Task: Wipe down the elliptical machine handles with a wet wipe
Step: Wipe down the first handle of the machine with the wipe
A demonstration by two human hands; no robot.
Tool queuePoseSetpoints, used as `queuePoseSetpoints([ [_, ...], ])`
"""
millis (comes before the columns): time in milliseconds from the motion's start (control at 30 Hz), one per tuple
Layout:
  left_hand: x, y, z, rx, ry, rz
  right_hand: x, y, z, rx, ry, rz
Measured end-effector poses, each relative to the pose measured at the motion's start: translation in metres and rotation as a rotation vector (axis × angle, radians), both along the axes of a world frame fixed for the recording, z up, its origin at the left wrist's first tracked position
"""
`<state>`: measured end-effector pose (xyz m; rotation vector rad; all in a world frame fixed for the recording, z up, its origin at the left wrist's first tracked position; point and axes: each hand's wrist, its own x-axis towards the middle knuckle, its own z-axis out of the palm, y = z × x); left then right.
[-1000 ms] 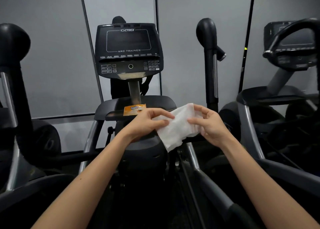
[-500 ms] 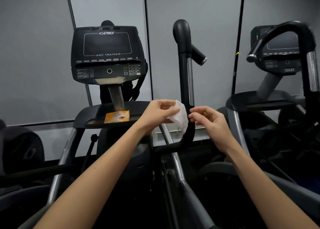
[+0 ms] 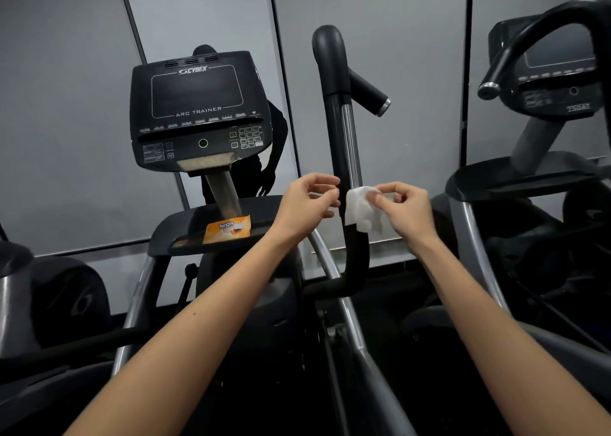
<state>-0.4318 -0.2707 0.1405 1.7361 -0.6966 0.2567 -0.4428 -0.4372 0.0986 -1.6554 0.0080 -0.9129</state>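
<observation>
The right hand (image 3: pixel 408 212) pinches a white wet wipe (image 3: pixel 358 209) between thumb and fingertips and holds it against the right side of the upright black handle (image 3: pixel 334 121), low on the grip, just above where the handle bends. The wipe is crumpled and lies partly over the front of the handle.

The left hand (image 3: pixel 304 209) is at the same height on the other side, fingers curled with their tips touching the handle's left edge. A pale sliver shows between its thumb and fingers, but I cannot tell if it is an end of the wipe.

To the left stands the machine's console (image 3: pixel 198 111), its screen dark. Below it, on the black tray (image 3: pixel 180 232), lies an orange wipe packet (image 3: pixel 228 231), well apart from both hands. A second machine (image 3: pixel 549 82) stands at the far right.
</observation>
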Motion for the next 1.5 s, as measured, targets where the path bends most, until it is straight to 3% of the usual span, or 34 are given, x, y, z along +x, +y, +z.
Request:
queuePoseSetpoints([
  [267, 0.011, -0.012, -0.006, -0.003, -0.105, 0.137, 0.019, 0.035, 0.012, 0.298, -0.217, 0.034],
  [567, 0.017, -0.022, -0.021, -0.036, -0.14, 0.122, -0.003, 0.039, -0.057, 0.169, -0.229, 0.069],
  [767, 0.022, -0.025, -0.025, -0.055, -0.129, 0.123, 0.008, 0.044, -0.026, 0.056, -0.283, 0.037],
  [933, 0.026, -0.024, -0.029, -0.06, -0.117, 0.101, 0.022, 0.034, -0.018, 0.247, -0.202, 0.068],
  [1067, 0.031, -0.024, -0.03, -0.078, -0.112, 0.07, 0.012, 0.033, -0.055, 0.289, -0.093, 0.139],
  [1200, 0.032, -0.023, -0.032, -0.082, -0.122, 0.056, -0.007, 0.041, -0.084, 0.337, -0.112, 0.139],
  [1500, 0.033, -0.023, -0.033, -0.077, -0.143, 0.063, 0.0, 0.044, -0.063, 0.232, -0.136, 0.135],
])
